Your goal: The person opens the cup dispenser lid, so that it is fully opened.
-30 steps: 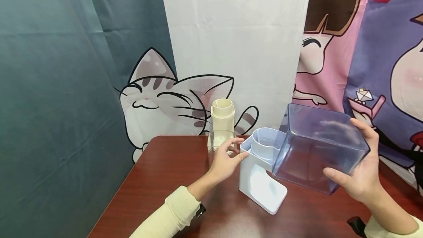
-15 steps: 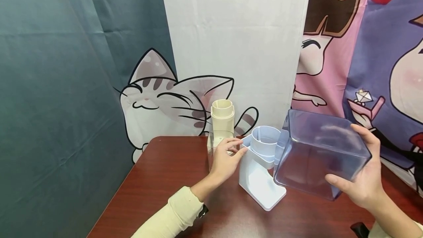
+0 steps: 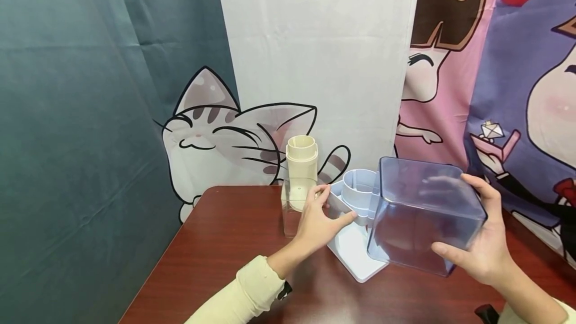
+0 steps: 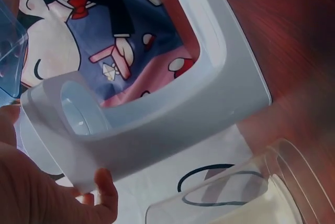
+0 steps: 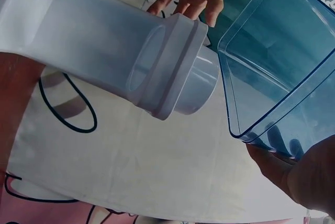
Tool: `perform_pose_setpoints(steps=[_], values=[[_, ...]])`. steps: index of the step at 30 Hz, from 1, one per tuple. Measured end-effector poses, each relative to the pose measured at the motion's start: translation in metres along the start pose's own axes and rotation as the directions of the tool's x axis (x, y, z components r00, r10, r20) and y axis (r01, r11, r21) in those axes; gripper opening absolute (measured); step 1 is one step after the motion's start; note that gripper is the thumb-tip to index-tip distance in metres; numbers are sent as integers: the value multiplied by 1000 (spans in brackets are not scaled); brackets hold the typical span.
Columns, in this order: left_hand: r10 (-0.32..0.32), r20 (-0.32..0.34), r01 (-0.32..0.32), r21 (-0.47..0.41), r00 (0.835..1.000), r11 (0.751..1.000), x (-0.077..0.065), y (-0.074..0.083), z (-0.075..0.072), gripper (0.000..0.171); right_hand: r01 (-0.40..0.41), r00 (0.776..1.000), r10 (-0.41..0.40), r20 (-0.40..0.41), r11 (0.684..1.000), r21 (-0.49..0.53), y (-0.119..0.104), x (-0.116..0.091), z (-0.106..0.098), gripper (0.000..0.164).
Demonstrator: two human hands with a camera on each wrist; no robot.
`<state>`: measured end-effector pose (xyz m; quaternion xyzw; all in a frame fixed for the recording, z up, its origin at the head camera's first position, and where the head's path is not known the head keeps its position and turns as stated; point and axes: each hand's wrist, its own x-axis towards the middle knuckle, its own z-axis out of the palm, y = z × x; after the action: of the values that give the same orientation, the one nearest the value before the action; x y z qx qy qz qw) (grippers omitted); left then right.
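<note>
A pale blue C-shaped stand [image 3: 355, 251] with a round collar [image 3: 360, 184] on top is on the table. My left hand [image 3: 317, 224] holds its upper corner, fingers at the far rim and thumb along the near side. In my right hand [image 3: 488, 246] is a translucent blue square-sided plastic container [image 3: 427, 214], tipped on its side and gripped from the right. Its left end overlaps the collar in the head view. From the right wrist view, a narrow gap shows between the container's rim [image 5: 233, 130] and the collar [image 5: 201, 82].
Behind the left hand stands a similar cream-coloured stand [image 3: 301, 164] with a clear container [image 3: 292, 219] at its foot. The brown wooden table [image 3: 216, 259] ends at a rounded far-left corner. Printed cartoon curtains [image 3: 324, 39] hang behind it.
The container has shifted slightly down and left with my right hand. My left hand has moved right, its thumb now farther along the near side, and the stand has shifted slightly.
</note>
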<state>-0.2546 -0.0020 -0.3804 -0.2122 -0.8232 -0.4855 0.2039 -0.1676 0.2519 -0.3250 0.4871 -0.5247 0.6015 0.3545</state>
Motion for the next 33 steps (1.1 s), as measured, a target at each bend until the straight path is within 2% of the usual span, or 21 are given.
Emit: perform_pose_setpoints(steps=[3, 8, 14, 20, 27, 30, 33], values=[[-41, 4, 41, 26, 999, 999, -1, 2, 3, 91, -26, 1000, 26, 1, 999, -30, 0, -4, -2, 103], [-109, 0, 109, 82, 994, 991, 0, 6, 9, 112, -33, 999, 32, 40, 999, 14, 2, -6, 1, 104], [-139, -31, 142, 144, 990, 979, 6, 8, 14, 122, -40, 997, 40, 68, 999, -3, 5, -7, 2, 103], [-116, -5, 115, 128, 993, 985, 13, 8, 12, 116, -94, 991, 98, 94, 995, -43, 9, -12, -3, 107], [-50, 52, 45, 89, 997, 995, 25, 2, 9, 95, -160, 979, 163, 120, 987, -32, 15, -23, -6, 112], [-51, 81, 44, 80, 995, 996, 29, -1, 8, 92, -215, 970, 225, 95, 971, -108, 13, -28, -5, 113], [-54, 102, 48, 66, 993, 997, 34, -3, 7, 92, -248, 959, 273, 71, 936, -249, 13, -32, -4, 112]])
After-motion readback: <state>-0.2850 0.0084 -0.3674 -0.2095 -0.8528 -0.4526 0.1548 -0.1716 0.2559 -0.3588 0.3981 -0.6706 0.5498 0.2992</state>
